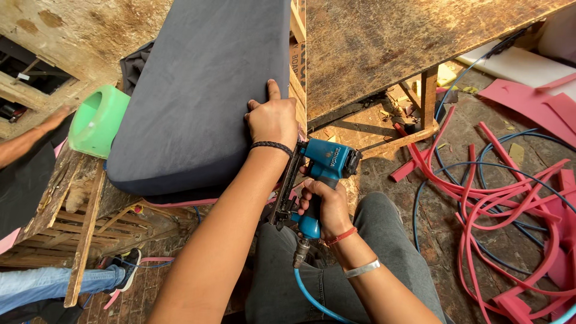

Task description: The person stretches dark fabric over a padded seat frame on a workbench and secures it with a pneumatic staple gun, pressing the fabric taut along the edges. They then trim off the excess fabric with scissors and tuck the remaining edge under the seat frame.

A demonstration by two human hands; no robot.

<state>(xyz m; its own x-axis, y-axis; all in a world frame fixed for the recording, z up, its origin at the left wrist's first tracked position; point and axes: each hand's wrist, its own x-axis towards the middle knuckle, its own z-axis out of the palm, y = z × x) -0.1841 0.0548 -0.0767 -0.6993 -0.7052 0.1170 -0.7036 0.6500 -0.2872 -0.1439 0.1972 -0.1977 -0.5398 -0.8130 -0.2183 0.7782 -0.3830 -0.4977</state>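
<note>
A dark grey upholstered cushion panel [198,90] lies on a worn wooden workbench [414,36]. My left hand [273,120] presses flat against its right edge, fingers spread over the fabric, a black band on the wrist. My right hand [327,207] grips the handle of a blue pneumatic staple gun [324,165]. The gun's nose is against the panel's side just below my left hand. A blue air hose [312,300] runs from the gun's base down over my grey-trousered lap.
Pink foam strips [504,198] and blue hoses litter the brick floor at right. A green foam roll [96,120] rests at the panel's left. Another person's arm [30,141] and jeans-clad leg with a sneaker [72,279] are at left. A white foam sheet [522,63] lies at upper right.
</note>
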